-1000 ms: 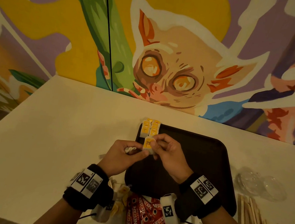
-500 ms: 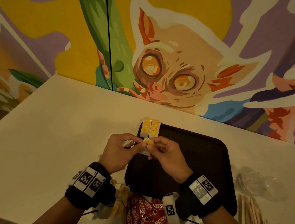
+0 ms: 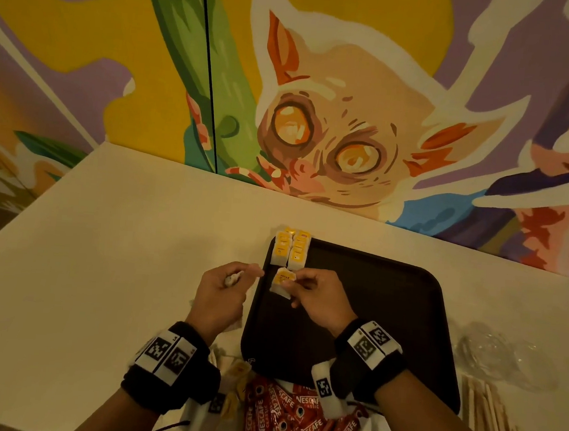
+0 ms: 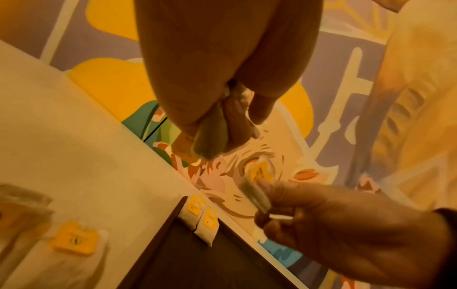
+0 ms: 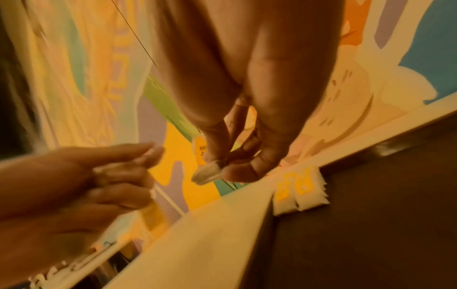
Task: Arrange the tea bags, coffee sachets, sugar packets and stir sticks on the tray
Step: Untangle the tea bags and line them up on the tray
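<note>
A big pale worktop (image 3: 107, 255) sits against a painted wall (image 3: 355, 94). A dark tray (image 3: 369, 326) lies on it, close to the near edge. Red coffee sachets (image 3: 279, 417) are piled at the tray's near edge, and wooden stir sticks (image 3: 492, 415) lie by its near right corner. Two rows of tea bags (image 3: 290, 248) sit at the tray's far left corner. The right hand (image 3: 317, 295) pinches one tea bag (image 3: 283, 282) just above the tray, near those rows. The left hand (image 3: 223, 294) is curled round a small crumpled white thing (image 3: 233, 278), beside the tray's left edge.
</note>
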`<action>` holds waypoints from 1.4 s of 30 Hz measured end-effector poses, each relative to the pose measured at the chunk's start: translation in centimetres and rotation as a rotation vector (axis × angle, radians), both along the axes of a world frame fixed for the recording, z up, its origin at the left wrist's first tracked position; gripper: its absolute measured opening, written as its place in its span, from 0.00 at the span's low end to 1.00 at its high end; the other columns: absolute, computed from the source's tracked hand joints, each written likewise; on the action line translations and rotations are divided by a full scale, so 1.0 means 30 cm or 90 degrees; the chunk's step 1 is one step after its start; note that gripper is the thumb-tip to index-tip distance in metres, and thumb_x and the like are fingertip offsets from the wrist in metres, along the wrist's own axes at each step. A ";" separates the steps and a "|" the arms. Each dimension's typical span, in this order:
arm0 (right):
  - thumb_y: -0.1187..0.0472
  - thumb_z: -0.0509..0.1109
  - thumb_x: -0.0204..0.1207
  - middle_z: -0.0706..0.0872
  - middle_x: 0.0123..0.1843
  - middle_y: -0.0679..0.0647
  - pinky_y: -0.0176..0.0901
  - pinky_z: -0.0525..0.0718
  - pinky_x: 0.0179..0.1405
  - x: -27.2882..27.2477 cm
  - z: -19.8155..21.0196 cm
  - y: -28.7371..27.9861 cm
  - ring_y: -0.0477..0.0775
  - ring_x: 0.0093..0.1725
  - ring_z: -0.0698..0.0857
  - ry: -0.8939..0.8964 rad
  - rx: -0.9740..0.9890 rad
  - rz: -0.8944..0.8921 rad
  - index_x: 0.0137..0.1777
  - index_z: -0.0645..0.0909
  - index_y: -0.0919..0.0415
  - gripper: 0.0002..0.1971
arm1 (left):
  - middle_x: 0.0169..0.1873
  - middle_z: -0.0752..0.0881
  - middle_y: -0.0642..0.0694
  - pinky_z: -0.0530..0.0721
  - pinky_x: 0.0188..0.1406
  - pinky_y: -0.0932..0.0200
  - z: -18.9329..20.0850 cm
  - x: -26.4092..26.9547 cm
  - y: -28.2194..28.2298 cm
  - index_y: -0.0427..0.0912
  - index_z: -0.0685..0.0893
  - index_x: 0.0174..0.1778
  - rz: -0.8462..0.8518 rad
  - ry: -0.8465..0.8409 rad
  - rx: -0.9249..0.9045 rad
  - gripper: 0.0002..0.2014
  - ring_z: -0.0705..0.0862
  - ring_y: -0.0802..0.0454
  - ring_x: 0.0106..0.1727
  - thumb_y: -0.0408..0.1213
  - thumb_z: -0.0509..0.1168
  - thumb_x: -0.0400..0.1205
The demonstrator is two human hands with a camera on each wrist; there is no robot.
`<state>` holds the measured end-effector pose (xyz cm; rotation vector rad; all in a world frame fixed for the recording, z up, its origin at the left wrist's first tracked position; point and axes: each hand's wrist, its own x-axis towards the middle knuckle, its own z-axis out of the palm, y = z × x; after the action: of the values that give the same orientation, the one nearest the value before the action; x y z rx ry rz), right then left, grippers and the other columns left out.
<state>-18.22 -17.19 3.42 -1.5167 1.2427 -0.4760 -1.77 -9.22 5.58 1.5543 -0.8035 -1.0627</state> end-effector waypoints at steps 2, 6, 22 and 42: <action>0.59 0.73 0.79 0.87 0.51 0.51 0.30 0.82 0.32 0.008 -0.043 -0.043 0.43 0.35 0.85 0.064 0.014 -0.016 0.59 0.86 0.58 0.10 | 0.21 0.64 0.51 0.61 0.18 0.66 -0.018 0.021 0.009 0.39 0.88 0.47 0.001 0.086 0.038 0.14 0.59 0.57 0.18 0.41 0.60 0.87; 0.59 0.72 0.80 0.87 0.57 0.56 0.33 0.84 0.34 0.049 -0.116 -0.126 0.46 0.42 0.86 0.145 0.026 -0.045 0.65 0.84 0.60 0.15 | 0.24 0.62 0.50 0.59 0.18 0.65 -0.034 0.047 0.030 0.35 0.85 0.51 -0.033 0.149 0.078 0.19 0.59 0.56 0.20 0.45 0.54 0.89; 0.64 0.68 0.81 0.74 0.64 0.64 0.57 0.90 0.53 0.221 -0.249 -0.284 0.68 0.54 0.87 0.349 0.024 -0.079 0.56 0.83 0.63 0.07 | 0.25 0.61 0.48 0.54 0.24 0.59 -0.093 0.119 0.032 0.31 0.84 0.49 -0.053 0.175 0.128 0.21 0.57 0.54 0.24 0.46 0.54 0.88; 0.56 0.71 0.81 0.85 0.46 0.45 0.38 0.85 0.45 0.154 -0.044 -0.101 0.45 0.46 0.84 0.021 -0.088 0.012 0.52 0.85 0.55 0.05 | 0.30 0.77 0.41 0.59 0.26 0.61 -0.043 0.092 -0.026 0.43 0.82 0.62 -0.101 0.343 0.126 0.35 0.65 0.51 0.25 0.68 0.49 0.78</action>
<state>-13.60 -20.21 2.11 -1.6572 1.2410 -0.5342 0.98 -10.00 4.28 1.2797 -0.4612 -1.6273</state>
